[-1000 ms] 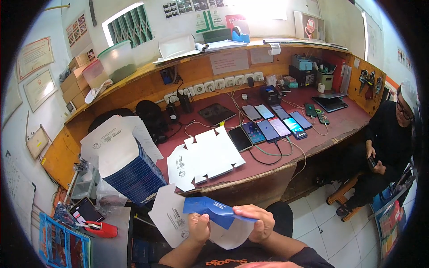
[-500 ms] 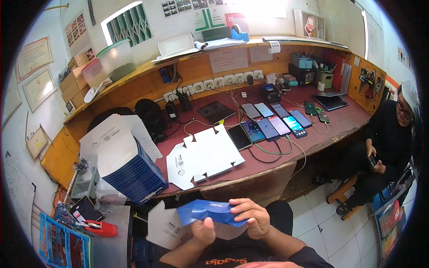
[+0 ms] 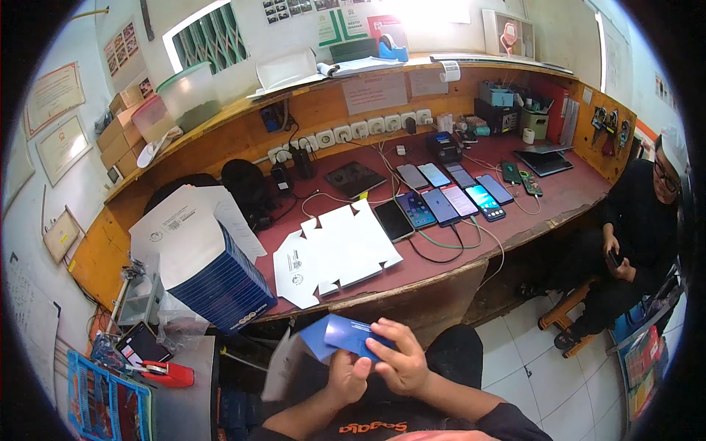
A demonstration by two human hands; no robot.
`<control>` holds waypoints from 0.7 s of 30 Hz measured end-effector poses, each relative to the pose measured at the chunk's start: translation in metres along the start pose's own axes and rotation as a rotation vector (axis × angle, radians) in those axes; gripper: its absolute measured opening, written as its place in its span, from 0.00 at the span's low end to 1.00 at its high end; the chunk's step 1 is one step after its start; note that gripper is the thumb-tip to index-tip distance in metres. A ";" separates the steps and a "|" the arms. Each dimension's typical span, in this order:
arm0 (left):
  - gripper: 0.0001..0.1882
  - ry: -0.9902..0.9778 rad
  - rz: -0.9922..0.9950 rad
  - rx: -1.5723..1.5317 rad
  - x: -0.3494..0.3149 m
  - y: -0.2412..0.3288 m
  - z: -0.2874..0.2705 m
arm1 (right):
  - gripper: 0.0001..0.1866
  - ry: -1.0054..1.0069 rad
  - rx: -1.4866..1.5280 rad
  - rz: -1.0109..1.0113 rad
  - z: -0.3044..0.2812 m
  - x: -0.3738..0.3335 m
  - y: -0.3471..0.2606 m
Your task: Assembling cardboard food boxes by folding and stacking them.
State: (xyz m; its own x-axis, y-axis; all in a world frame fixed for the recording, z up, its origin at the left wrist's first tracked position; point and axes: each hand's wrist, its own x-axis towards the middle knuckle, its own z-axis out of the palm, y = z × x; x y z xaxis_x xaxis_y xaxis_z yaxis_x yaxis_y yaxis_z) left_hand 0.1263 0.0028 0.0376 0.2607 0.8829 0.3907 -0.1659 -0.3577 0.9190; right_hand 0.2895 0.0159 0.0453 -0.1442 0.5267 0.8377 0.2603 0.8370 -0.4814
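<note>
My left hand (image 3: 346, 380) and my right hand (image 3: 401, 359) are close together above my lap, both closed on a cardboard box blank (image 3: 347, 333). The blank is glossy blue on one side, and a pale panel (image 3: 285, 367) of it hangs down at the left. Its blue part is bent, with my left thumb pressed at the lower edge and my right fingers over the right end. Beyond it on the table lie flat white box blanks (image 3: 338, 253). A tall stack of blue-edged blanks (image 3: 220, 283) stands at the table's left end.
Several phones (image 3: 441, 207) with cables lie on the red-brown table (image 3: 529, 213). A black tablet (image 3: 355, 178) lies behind the blanks. At lower left are a red tape dispenser (image 3: 168, 373) and a blue rack (image 3: 107, 397). Another person (image 3: 640, 228) sits at right holding a phone.
The blue part of the blank is bent more and looks shorter. My right hand has moved left, closer to my left hand, and the pale panel has swung to a steeper angle.
</note>
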 end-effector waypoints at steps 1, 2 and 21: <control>0.25 0.044 0.032 0.111 0.001 -0.001 -0.001 | 0.24 -0.015 0.064 -0.013 0.001 -0.001 -0.002; 0.25 0.089 0.064 0.222 0.002 -0.001 -0.001 | 0.24 -0.017 0.064 -0.012 0.002 -0.005 -0.002; 0.11 -0.283 -0.085 0.570 0.048 0.112 -0.050 | 0.13 0.090 0.484 0.362 -0.049 0.076 0.022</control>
State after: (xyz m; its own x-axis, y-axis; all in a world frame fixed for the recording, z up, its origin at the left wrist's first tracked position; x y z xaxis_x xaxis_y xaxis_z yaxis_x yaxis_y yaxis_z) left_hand 0.0725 0.0207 0.1568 0.5046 0.8285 0.2428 0.3776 -0.4647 0.8009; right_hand 0.3315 0.0667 0.1108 -0.0411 0.7934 0.6073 -0.1886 0.5907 -0.7846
